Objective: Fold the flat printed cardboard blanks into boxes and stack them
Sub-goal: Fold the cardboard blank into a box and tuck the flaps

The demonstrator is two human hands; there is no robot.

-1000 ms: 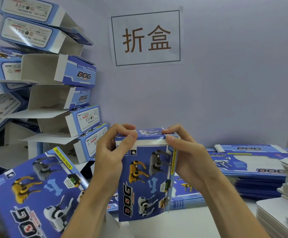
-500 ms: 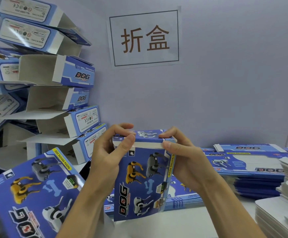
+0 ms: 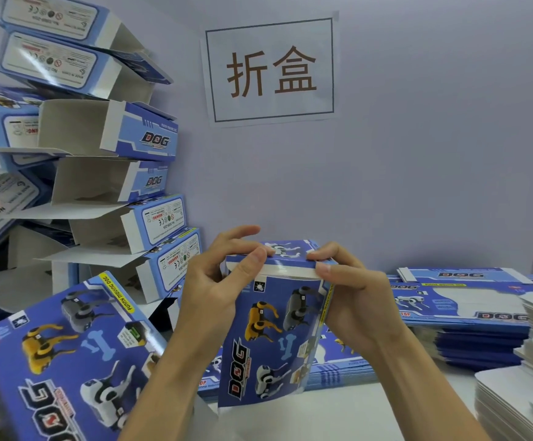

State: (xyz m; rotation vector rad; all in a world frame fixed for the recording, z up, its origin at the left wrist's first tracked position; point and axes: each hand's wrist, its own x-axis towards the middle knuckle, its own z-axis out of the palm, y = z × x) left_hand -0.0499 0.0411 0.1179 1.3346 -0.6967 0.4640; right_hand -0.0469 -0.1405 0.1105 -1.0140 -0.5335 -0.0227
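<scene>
Upright box (image 3: 271, 338), both hands gripping, flap seemingly half-tucked

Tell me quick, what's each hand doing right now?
Left hand: gripping the box at its top left corner, thumb on the top flap.
Right hand: gripping the same box at its top right corner.

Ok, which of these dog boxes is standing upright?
The box gripped by both hands, standing on end at centre; those stacked on the left lie on their sides.
</scene>
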